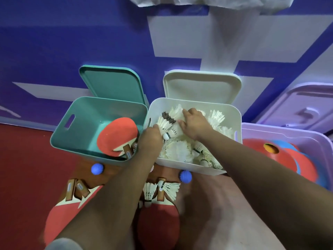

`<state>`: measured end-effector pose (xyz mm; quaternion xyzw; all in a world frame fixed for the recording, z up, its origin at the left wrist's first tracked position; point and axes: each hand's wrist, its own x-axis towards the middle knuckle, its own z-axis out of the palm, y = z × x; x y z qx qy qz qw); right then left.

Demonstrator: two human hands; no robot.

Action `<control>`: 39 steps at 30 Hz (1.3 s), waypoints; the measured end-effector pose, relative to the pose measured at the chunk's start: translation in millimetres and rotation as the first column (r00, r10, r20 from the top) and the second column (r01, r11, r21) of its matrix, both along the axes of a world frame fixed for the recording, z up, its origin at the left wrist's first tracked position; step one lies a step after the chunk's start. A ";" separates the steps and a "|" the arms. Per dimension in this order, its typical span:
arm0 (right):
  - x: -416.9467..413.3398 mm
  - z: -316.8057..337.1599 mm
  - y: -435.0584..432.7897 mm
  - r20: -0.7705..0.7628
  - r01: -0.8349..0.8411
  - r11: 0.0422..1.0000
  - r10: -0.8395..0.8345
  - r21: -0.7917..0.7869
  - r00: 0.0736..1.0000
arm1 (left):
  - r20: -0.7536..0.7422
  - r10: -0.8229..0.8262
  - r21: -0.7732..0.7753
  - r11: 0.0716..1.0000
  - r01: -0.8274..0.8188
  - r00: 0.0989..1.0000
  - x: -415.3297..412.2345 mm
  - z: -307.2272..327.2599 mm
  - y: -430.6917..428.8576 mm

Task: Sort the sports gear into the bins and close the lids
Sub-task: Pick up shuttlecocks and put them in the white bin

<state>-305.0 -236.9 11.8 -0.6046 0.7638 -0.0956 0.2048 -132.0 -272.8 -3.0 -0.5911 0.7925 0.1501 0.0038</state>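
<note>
Nearest the lens, at the bottom edge and well short of the white bin [189, 166]: grey sleeve [63, 244], with bare forearms reaching toward that bin.

On the red floor in front of the white bin and to its left: floor paddles [59, 213], red-faced, wooden handles pointing toward the bin. Just beyond them, a blue ball [97, 169].

Just beside the white bin on its left: teal bin [72, 134], teal lid [111, 83] standing open behind it. Inside, a leaning paddle [117, 134], with more handles at the near corner.

Straight in front of the white bin: centre paddle [158, 219], with loose shuttlecocks [162, 190] lying across its handle. Close to the bin's near wall, a second ball [185, 176].

Over the white bin's left rim: left hand [149, 139], fingers curled under and hidden. Cork of one shuttlecock [171, 131] right against it; cannot tell whether gripped.

Inside the white bin: shuttlecock heap [178, 150], with the white lid [201, 85] up behind.

On top of that heap: right hand [192, 123], fingers spread apart and laid on the feathers, clamping nothing.

Just beside the white bin on its right: purple bin [288, 134], holding red and blue discs [281, 159], purple lid [306, 105] behind it.
</note>
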 end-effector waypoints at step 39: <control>123.9 -117.3 150.0 0.041 0.378 0.909 -0.390 0.177 0.920 | 0.203 -0.337 0.121 0.940 0.318 0.919 91.9 -86.1 71.9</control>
